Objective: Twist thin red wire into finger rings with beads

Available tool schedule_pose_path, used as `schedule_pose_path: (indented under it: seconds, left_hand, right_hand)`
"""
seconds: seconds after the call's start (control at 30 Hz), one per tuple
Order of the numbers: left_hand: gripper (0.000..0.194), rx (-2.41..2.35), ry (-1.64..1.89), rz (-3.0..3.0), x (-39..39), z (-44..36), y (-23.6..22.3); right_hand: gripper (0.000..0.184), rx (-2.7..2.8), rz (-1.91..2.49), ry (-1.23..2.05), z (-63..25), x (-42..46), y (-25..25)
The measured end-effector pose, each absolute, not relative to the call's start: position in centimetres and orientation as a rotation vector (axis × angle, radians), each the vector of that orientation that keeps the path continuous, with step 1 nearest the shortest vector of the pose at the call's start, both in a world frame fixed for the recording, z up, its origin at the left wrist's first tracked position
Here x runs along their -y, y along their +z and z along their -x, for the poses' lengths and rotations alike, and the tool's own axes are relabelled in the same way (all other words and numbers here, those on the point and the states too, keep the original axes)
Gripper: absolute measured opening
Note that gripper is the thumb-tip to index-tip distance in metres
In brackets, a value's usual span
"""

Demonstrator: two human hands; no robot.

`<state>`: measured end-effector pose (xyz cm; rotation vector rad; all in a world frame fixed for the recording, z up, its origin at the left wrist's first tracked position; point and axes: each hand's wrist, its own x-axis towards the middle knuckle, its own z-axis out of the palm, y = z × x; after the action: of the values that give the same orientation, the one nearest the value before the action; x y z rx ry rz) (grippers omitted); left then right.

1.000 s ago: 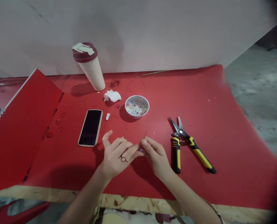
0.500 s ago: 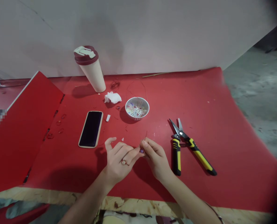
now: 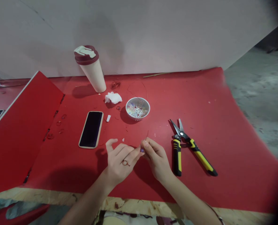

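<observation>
My left hand (image 3: 119,161) and my right hand (image 3: 156,157) meet over the red table cover (image 3: 211,103), fingertips together. Between them is a small purple bead (image 3: 142,150). The left fingers pinch at it, thumb stuck out. My right hand pinches a thin red wire (image 3: 146,135) that rises from its fingertips. A ring shows on a left finger. A small metal bowl of coloured beads (image 3: 137,108) stands just beyond the hands.
Yellow-handled snips (image 3: 189,147) lie open right of my right hand. A dark phone (image 3: 91,128) lies to the left, a lidded cream tumbler (image 3: 91,67) and a crumpled tissue (image 3: 113,97) behind. A raised red board (image 3: 19,125) is at the left. The table's plywood edge (image 3: 139,204) runs near me.
The hands have stayed pinched together at the same spot; the left thumb has dropped a little. The view has shifted slightly.
</observation>
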<state>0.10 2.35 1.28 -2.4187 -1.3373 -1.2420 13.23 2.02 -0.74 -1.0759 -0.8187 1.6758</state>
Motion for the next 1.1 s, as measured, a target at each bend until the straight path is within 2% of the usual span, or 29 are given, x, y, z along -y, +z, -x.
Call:
schedule_pose_path:
  seconds: [0.27,0.53,0.87,1.1]
  left_hand:
    - [0.022,1.389,-1.292,2.452,-2.68,0.23,1.55]
    - [0.012,1.363,-1.300,2.575,-2.69,0.22,1.54]
    - [0.011,1.452,-1.398,2.619,-2.59,0.32,1.45]
    - [0.012,1.397,-1.341,2.616,-2.46,0.48,1.31]
  right_hand:
    - [0.028,0.951,0.914,1.656,-13.78,-1.94,-0.87]
    - [0.030,0.745,0.938,1.674,-13.62,-2.20,-0.55]
    - [0.029,0.748,0.955,1.675,-13.63,-2.04,-0.83]
    - [0.030,0.833,0.995,1.624,-13.49,-1.76,-1.18]
